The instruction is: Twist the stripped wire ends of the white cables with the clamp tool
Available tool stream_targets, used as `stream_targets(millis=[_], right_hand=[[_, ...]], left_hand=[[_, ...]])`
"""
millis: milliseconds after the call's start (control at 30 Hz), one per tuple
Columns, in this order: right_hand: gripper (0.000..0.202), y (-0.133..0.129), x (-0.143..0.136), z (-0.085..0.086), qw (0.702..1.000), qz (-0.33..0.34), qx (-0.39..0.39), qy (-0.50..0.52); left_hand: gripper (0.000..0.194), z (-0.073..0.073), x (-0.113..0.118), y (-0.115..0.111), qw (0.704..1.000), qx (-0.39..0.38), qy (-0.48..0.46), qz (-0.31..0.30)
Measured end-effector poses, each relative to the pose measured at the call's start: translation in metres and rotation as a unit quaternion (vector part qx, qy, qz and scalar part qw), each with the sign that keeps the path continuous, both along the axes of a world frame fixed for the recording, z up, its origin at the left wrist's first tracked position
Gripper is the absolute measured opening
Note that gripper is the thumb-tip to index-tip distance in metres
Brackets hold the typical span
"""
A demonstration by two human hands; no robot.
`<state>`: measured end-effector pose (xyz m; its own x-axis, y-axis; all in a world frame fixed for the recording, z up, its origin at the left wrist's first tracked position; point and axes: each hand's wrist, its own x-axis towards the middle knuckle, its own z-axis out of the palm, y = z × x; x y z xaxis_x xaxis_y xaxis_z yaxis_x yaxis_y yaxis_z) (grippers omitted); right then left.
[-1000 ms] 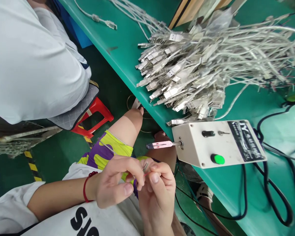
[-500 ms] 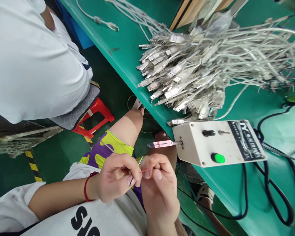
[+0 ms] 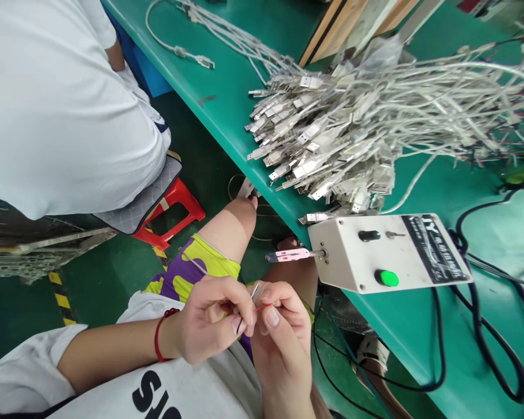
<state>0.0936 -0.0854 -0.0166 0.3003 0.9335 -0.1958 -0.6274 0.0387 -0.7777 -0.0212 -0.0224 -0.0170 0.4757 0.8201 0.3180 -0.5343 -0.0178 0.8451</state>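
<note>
In front of my lap, my left hand is closed in a pinch on a thin grey cable, whose length trails out over the shorts. A short dark wire lies against its thumb. From these fingers a fine red wire runs across to my right hand, which pinches its other end between thumb and fingers. A thin silvery piece sticks up between the two hands; which hand it belongs to I cannot tell.
On the green table lies a big pile of USB cables. A cream box with a green button stands at the edge, its pink-wrapped shaft jutting out. Black cords loop beside it. A person sits on a red stool.
The view has shifted slightly. Both hands keep their pinch on the wires; the right fingers have tilted a little, and the silvery piece shows more clearly.
</note>
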Motion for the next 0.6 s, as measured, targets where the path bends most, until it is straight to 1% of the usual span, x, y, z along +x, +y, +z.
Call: stream_targets(millis=[100,233,333,433,500,600], right_hand=[[0.015,0.003,0.001,0.010,1.000,0.000,0.003,0.005],[0.010,0.005,0.000,0.020,0.999,0.002,0.051,0.014],[0.008,0.002,-0.002,0.021,0.999,0.000,0.053,0.015],[0.012,-0.004,-0.004,0.020,0.999,0.003,0.044,-0.004],[0.013,-0.009,-0.005,0.019,0.998,0.023,0.050,-0.017],[0.005,-0.015,-0.008,0.019,0.997,0.053,0.063,-0.005]], left_hand=[[0.013,0.001,0.000,0.000,1.000,0.008,-0.004,-0.005],[0.014,0.003,-0.003,-0.002,1.000,0.013,-0.011,-0.009],[0.013,0.006,-0.007,-0.006,1.000,0.014,-0.013,0.000],[0.013,0.008,-0.011,-0.013,1.000,0.019,-0.017,0.009],[0.013,0.010,-0.013,-0.017,0.999,0.026,-0.018,0.010],[0.013,0.011,-0.016,-0.023,0.999,0.041,-0.025,0.005]])
